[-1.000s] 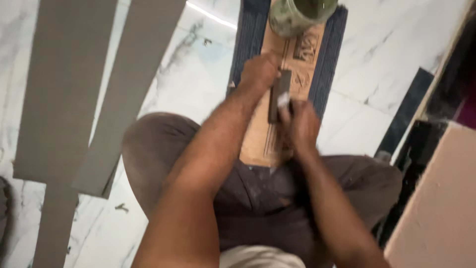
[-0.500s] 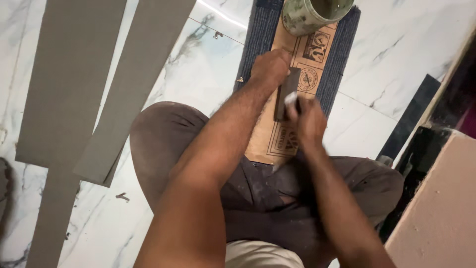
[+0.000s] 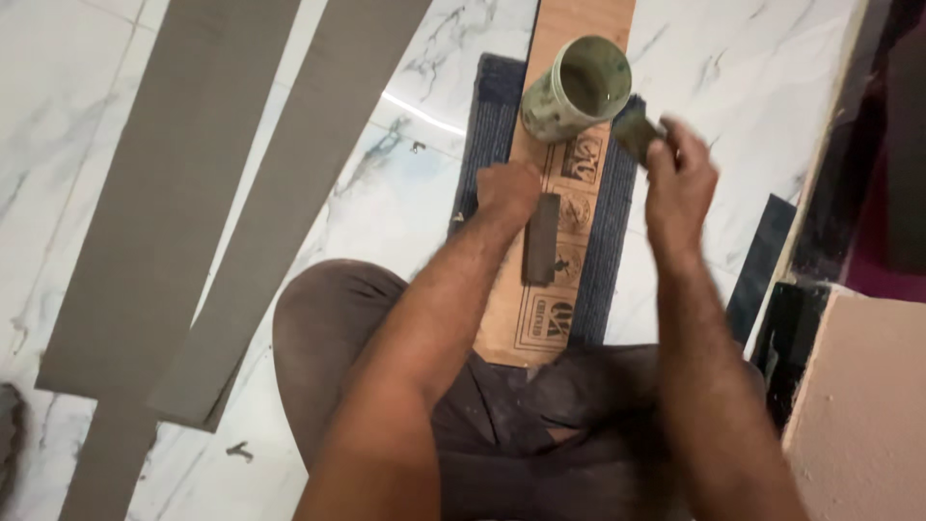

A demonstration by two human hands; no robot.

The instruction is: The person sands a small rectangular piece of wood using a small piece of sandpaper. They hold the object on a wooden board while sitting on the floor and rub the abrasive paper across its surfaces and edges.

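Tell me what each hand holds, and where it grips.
Left hand holds the grey strip by its far end. Right hand grips a small blurred object; cannot tell where.

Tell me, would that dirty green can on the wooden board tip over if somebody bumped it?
Probably fairly easily. The can looks taller than wide and stands on a narrow wooden board, so a knock might topple it. Being round, it would likely roll. Its inside looks mostly empty, so it is perhaps light. The right hand is close beside it.

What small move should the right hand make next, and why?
Probably lower the right hand so the small tool it grips reaches into the stained can. The tool is raised just beside the can's open mouth, while the left hand pins the dark strip on the wooden plank.
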